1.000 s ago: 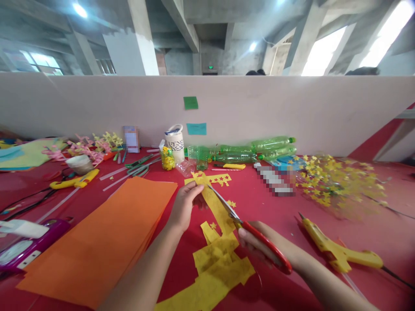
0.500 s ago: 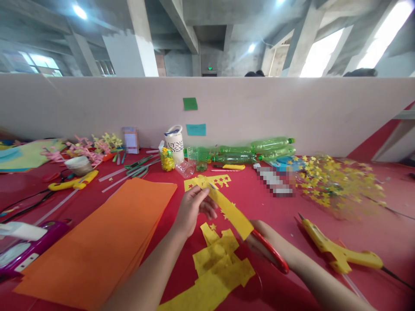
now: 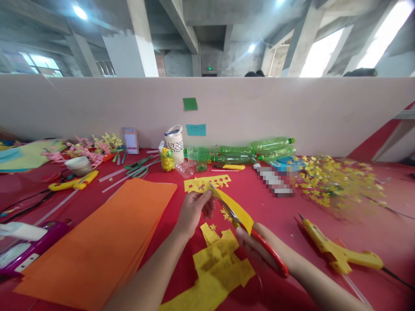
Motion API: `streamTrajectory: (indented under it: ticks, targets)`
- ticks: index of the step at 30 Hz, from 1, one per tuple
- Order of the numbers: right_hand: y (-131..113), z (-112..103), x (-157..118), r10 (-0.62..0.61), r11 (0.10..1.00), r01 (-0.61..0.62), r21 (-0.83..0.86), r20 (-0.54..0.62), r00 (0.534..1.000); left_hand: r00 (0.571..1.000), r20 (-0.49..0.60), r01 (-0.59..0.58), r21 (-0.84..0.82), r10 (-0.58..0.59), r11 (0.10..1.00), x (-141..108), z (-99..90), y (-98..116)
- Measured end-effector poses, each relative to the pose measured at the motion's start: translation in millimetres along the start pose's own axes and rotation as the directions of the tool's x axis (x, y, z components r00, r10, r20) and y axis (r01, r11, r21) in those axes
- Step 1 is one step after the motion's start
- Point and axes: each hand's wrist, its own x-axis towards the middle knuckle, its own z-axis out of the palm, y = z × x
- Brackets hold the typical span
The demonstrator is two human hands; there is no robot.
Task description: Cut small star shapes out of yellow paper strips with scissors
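Observation:
My left hand (image 3: pixel 196 211) pinches the far end of a narrow yellow paper strip (image 3: pixel 239 208) between thumb and fingers. In my right hand (image 3: pixel 259 246) are red-handled scissors (image 3: pixel 269 250), their blades along the strip and pointing up toward my left hand. Part of the blades lies behind the paper. Small yellow paper stars (image 3: pixel 226 214) lie on the red table beneath the strip. Nearer to me is a pile of yellow paper pieces (image 3: pixel 215 268). Beyond my left hand rests a yellow sheet (image 3: pixel 194 185) with star-shaped holes.
Orange paper sheets (image 3: pixel 103 242) cover the left. A yellow glue gun (image 3: pixel 340 250) lies at right, another (image 3: pixel 74 180) at left. Green plastic bottles (image 3: pixel 236 157), a white cup (image 3: pixel 174 142) and a yellow utility knife (image 3: pixel 234 167) stand or lie along the partition (image 3: pixel 259 108). Yellow star branches (image 3: pixel 327 181) are at right.
My left hand has moved slightly down and toward me. The strip has turned and bowed, so more of the scissor blades shows. My right hand stays nearly in place.

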Motion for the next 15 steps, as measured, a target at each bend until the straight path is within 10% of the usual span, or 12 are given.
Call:
streamTrajectory:
  ticks: [15]
  targets:
    - [6.1,6.5,3.2,0.004,0.997,-0.005,0.072,0.014,1.000,1.000,-0.011,-0.010,0.009,0.010,1.000,-0.8,2.2,-2.7]
